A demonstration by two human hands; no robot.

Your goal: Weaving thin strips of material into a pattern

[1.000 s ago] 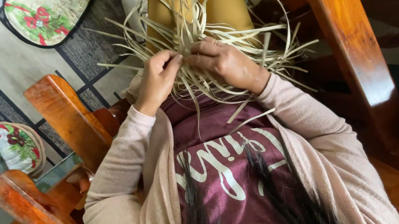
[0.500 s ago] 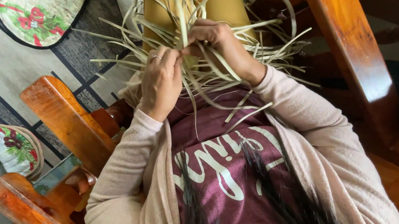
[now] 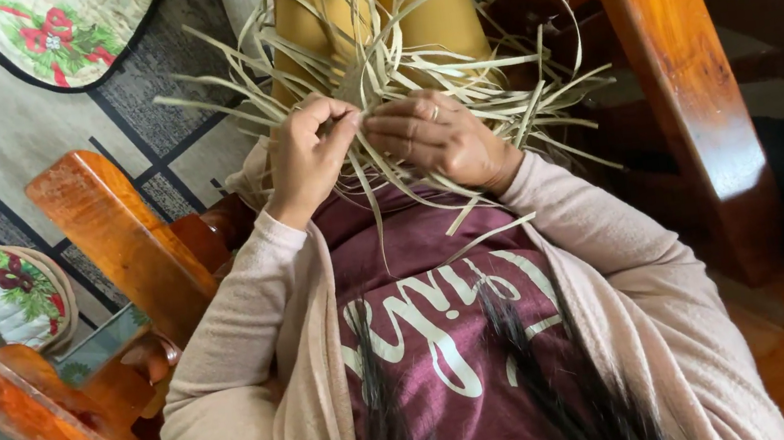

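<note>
While both hands pinch pale straw strips (image 3: 413, 71), left hand (image 3: 308, 155), right hand (image 3: 431, 134), strands splaying outward every way

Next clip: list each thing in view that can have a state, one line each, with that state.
Left hand: closed, pinching strips.
Right hand: fingers curled on the strips, ring visible.
Pale leaf strips: loose bundle on the lap, ends fanning outward, partly interlaced at the hands.
Wooden chair arm: upright, bare.
Floral cushion: lying flat on the floor.
Small floral pad: lying on the floor.
</note>
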